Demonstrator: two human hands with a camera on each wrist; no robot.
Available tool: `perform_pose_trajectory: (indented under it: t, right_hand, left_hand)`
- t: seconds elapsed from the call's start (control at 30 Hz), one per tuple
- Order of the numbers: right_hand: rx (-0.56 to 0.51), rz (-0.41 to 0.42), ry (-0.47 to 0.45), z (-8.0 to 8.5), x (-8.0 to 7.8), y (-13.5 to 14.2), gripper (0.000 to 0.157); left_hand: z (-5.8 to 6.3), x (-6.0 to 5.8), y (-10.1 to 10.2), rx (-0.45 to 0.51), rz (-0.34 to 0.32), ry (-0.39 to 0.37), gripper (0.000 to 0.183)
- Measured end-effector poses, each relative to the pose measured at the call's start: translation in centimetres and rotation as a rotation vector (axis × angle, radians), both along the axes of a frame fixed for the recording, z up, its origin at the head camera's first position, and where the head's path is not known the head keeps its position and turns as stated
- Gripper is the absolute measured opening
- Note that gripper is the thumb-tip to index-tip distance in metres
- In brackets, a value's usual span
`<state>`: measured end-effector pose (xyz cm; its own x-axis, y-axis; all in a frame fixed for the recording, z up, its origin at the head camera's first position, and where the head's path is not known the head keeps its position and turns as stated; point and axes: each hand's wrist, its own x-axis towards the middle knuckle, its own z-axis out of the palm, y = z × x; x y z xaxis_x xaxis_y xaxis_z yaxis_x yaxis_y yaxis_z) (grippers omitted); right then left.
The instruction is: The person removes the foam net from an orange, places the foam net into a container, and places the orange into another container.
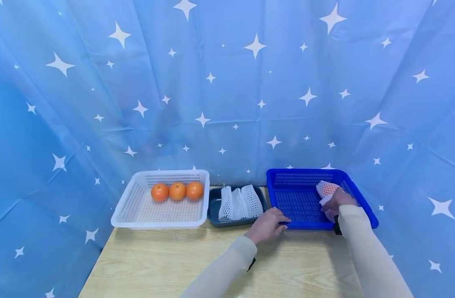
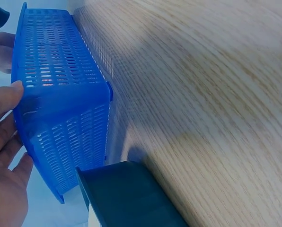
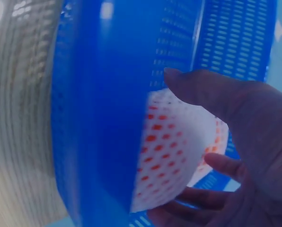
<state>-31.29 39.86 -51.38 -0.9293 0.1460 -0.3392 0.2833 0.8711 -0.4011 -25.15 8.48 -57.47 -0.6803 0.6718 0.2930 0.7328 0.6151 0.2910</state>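
Observation:
At the front left corner of the blue basket, my left hand pinches the rim, with the thumb outside and the fingers over the inner side in the left wrist view. Inside the basket's right part, my right hand holds an orange in a white foam net, thumb on one side and fingers curled round the other. Behind it lies another netted orange, partly hidden by the hand. Orange fruit shows through the mesh.
A white basket at left holds three bare oranges in a row. Between the baskets, a dark green tray holds three white foam nets. All stand on a wooden table, before a blue star-patterned curtain.

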Motion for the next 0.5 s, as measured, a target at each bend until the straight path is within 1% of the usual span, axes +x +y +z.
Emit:
perform_pose_trajectory:
  t: [0.1,0.13,0.2,0.3,0.37,0.4,0.5]
  right_hand:
    - [0.01,0.0,0.023,-0.5,0.4,0.1,0.12]
    - [0.018,-0.002,0.025,-0.7,0.6,0.1,0.119]
    - [0.044,0.018,0.023,-0.6,1.0,-0.1,0.115]
    - [0.073,0.054,0.005,0.1,1.7,-0.8,0.102]
    - [0.091,0.067,-0.003,0.4,1.9,-1.0,0.092]
    - [0.086,0.045,-0.009,0.4,2.0,-1.0,0.086]
    - [0.07,0.034,-0.008,0.2,1.9,-0.8,0.073]
  left_hand:
    - [-0.2,0.0,0.1,0.002,0.009,-0.01,0.023]
    - [-0.2,0.0,0.1,0.001,0.013,-0.016,0.023]
    - [-0.3,0.0,0.1,0.0,0.016,-0.023,0.023]
    - [-0.2,0.0,0.2,-0.002,0.022,-0.039,0.023]
    - [-0.1,0.0,0.2,0.002,0.024,-0.054,0.023]
    - [-0.1,0.1,0.2,0.004,0.025,-0.06,0.024]
    - [-0.2,0.1,0.2,0.01,0.028,-0.073,0.023]
